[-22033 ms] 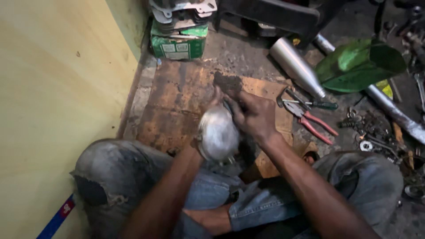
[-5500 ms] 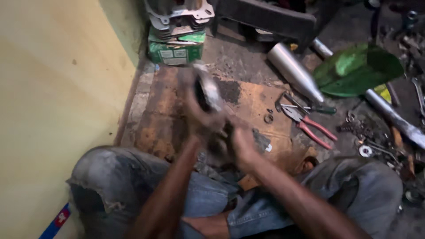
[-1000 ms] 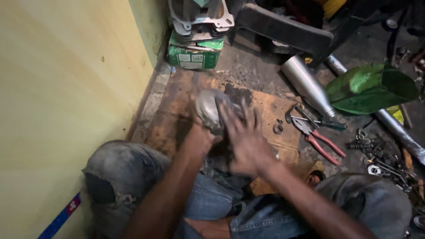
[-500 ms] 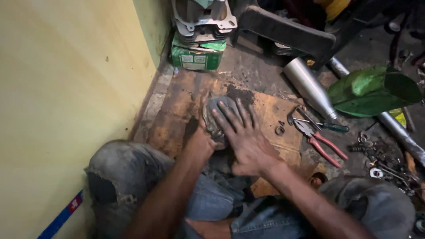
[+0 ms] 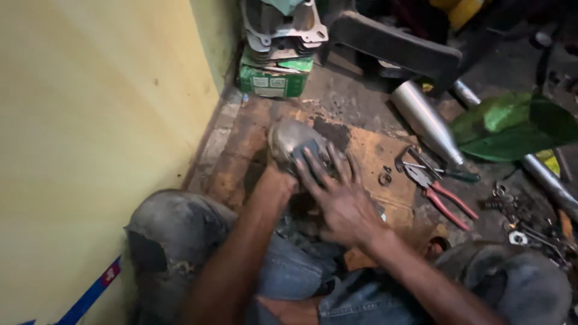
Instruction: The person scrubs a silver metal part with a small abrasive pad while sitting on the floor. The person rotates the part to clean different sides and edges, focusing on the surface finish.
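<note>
Your right hand (image 5: 337,201) lies flat, fingers (image 5: 313,165) spread over the near face of the grey metal cover (image 5: 292,138); your left hand (image 5: 278,174) grips underneath.

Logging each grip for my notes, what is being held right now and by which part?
A rounded grey metal cover: the left hand grips its near lower edge from underneath, while the right hand lies with spread fingers on its top right side.

Right hand (image 5: 337,195) now lies flat over the metal cover (image 5: 292,139).
</note>
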